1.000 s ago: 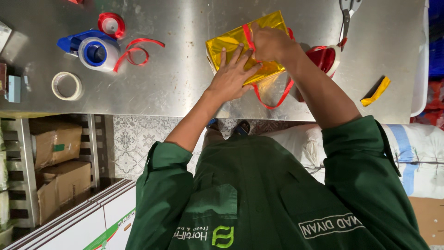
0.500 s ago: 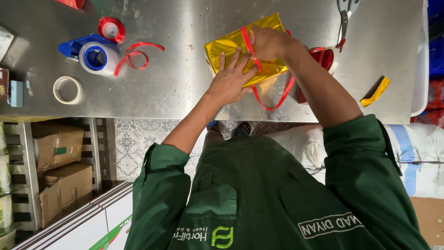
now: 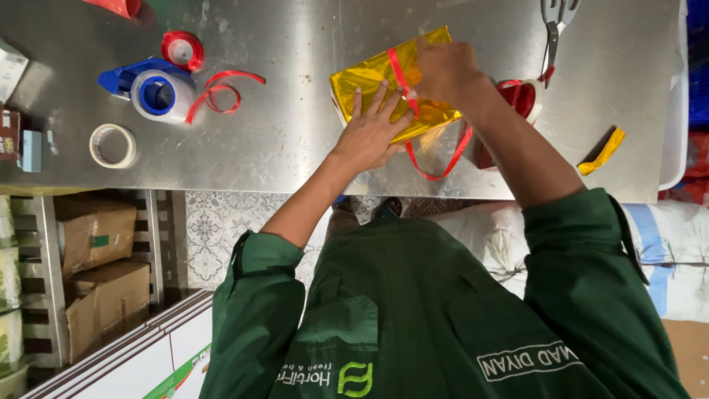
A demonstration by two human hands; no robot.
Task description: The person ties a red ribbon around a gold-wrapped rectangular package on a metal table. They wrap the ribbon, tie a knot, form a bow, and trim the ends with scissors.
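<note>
Left hand (image 3: 373, 133): our fingers spread flat, pressing gold-wrapped box (image 3: 391, 92) | right hand (image 3: 443, 70): clenched, pinching red ribbon (image 3: 399, 77) above box | box directly under both, long axis slanting away-right | ribbon spool (image 3: 521, 96) beyond right fingers | steel table (image 3: 281, 148)

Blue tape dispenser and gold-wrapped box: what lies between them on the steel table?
Head view: a loose curl of red ribbon near the dispenser; otherwise bare steel up to the box.

Single head camera, looking straight down, close over steel table (image 3: 281, 159) (wearer's green jacket (image 3: 443, 318) fills foreground).
</note>
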